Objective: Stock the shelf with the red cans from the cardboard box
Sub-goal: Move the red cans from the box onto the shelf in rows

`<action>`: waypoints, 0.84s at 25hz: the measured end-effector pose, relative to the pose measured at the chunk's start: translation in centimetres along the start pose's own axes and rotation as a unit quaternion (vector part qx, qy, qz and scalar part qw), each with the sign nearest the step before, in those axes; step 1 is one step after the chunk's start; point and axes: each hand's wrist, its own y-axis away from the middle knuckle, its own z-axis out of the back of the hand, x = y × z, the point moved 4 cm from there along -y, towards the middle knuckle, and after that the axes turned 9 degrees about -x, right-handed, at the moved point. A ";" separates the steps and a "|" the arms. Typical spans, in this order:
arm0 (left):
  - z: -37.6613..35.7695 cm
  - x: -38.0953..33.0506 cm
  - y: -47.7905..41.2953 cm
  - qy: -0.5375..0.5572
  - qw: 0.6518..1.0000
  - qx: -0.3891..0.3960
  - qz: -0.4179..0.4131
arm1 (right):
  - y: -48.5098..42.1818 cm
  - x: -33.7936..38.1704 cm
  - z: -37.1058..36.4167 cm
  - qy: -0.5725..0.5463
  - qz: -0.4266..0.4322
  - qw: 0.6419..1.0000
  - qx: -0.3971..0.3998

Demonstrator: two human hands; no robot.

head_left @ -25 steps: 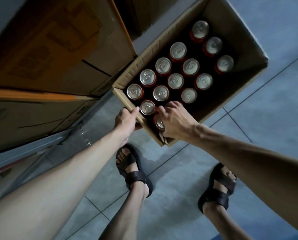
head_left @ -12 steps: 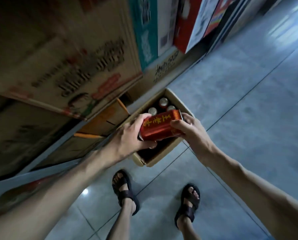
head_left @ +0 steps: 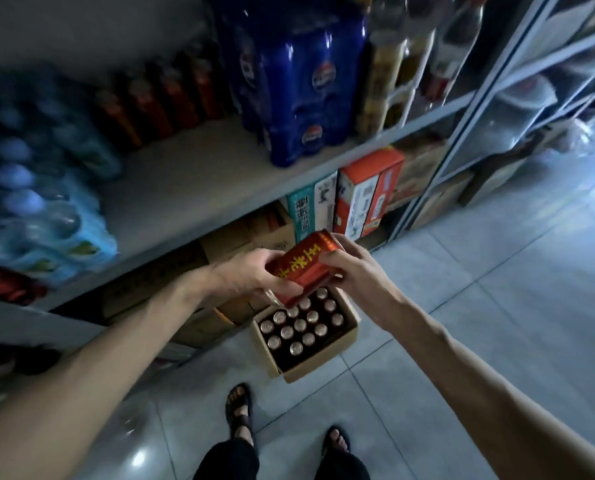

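We look down past our sandalled feet [head_left: 239,410] on the grey tiled floor [head_left: 462,306] to the open cardboard box [head_left: 323,355], which sits on the floor against the foot of the shelving. Rows of silver-topped cans [head_left: 299,325] stand upright inside it, with a gap at its near end. Above the box, our two hands meet around a red can [head_left: 303,265] with yellow characters, tilted so that its top points far and right. The left hand [head_left: 247,271] curls round its near end and the right hand [head_left: 351,268] clasps its far side with thumb and fingers. Whether a second can lies under the first, we cannot tell. Beyond the hands, the grey shelf [head_left: 199,188] has a bare patch in the middle. A blurred row of red cans [head_left: 164,98] lines its far edge, wrapped water bottles [head_left: 29,202] stand at left and blue multipacks [head_left: 299,98] at right. Printed cartons [head_left: 368,192] fill the space below the shelf.
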 end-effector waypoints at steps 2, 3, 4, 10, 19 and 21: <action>0.5 -1.9 3.4 0.025 0.999 -0.041 -0.004 | 2.0 3.3 -1.7 0.028 -0.008 0.999 0.017; 0.7 -2.6 4.4 0.032 0.997 -0.062 -0.010 | 2.4 4.6 -2.4 0.033 -0.018 0.999 0.019; 0.8 -3.0 5.4 0.041 0.995 -0.086 -0.017 | 2.8 5.4 -3.1 0.030 -0.033 0.999 0.022; 4.9 -2.7 9.5 0.134 0.952 -0.274 -0.037 | 2.0 9.0 -10.5 0.057 -0.079 0.994 0.048; 11.8 -1.3 5.5 0.185 0.941 -0.278 -0.054 | -5.4 11.4 -15.4 0.194 -0.004 0.979 0.065; 13.1 -0.3 4.7 0.211 0.943 -0.251 -0.057 | -6.8 11.0 -15.6 0.198 0.004 0.978 0.072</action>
